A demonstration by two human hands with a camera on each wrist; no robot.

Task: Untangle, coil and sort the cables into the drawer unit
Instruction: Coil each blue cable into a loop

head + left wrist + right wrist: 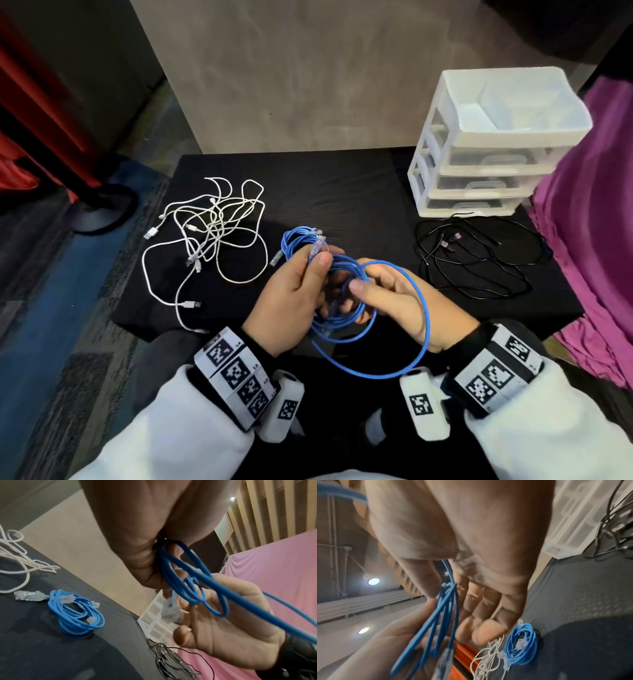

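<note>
I hold a partly coiled blue cable (342, 320) between both hands above the near edge of the black table (342, 192). My left hand (294, 294) pinches its strands under the thumb, next to a clear plug (317, 248). The thumb of my right hand (394, 298) presses the bundle against the fingers, and one wide loop (425, 308) hangs around that hand. In the left wrist view the blue cable (180, 588) runs from my left hand (137, 534) across my right palm (240, 628). The right wrist view shows the blue strands (443, 615) beside the right hand's thumb (433, 588).
A second blue coil (293, 240) lies on the table just beyond my left hand. Tangled white cables (219, 219) sit at the left, and loose black cables (479, 260) at the right. The white drawer unit (507, 137) stands at the back right, drawers closed. Purple cloth (599, 222) borders the right.
</note>
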